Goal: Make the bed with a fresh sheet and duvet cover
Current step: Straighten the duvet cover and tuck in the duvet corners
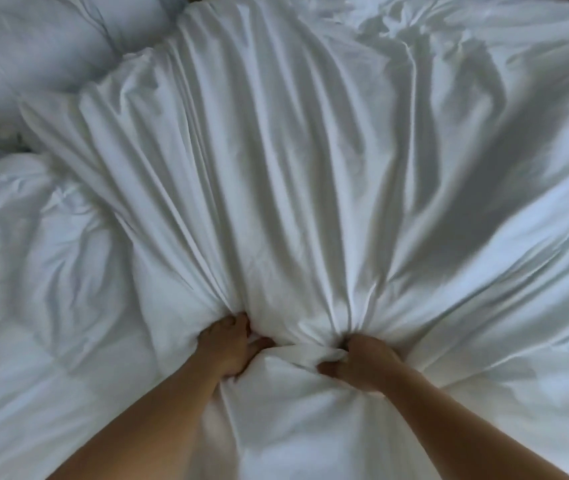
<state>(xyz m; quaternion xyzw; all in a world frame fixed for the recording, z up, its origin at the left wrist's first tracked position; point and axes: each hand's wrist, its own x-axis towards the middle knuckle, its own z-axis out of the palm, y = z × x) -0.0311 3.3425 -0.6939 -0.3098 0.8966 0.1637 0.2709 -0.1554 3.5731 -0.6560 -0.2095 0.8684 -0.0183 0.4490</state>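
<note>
Forearms: the left forearm (151, 417) and right forearm (449, 420) are seen bare, reaching in from the lower edge.
Left hand (231, 348): its fingers are curled into a bunch of the white cover (276, 168), which is gripped rather than merely pressed.
Right hand (362, 365): a second bunch is clenched, with cloth squeezed out between thumb and fingers.
Between the fists: the cloth is gathered tight. The hands are near each other but apart.
Cover, beyond: it is spread across the bed, with long folds fanned out from the two grips toward the far side.
Handling: it is judged soft, limp and smooth. Whether a duvet is inside, adding bulk, cannot be told. Slipping is judged likelier than tearing, so full fistfuls at the hem or corners are advised.
Far left: puffy white bedding (33, 254) is seen. Whether it is duvet or pillow cannot be told.
</note>
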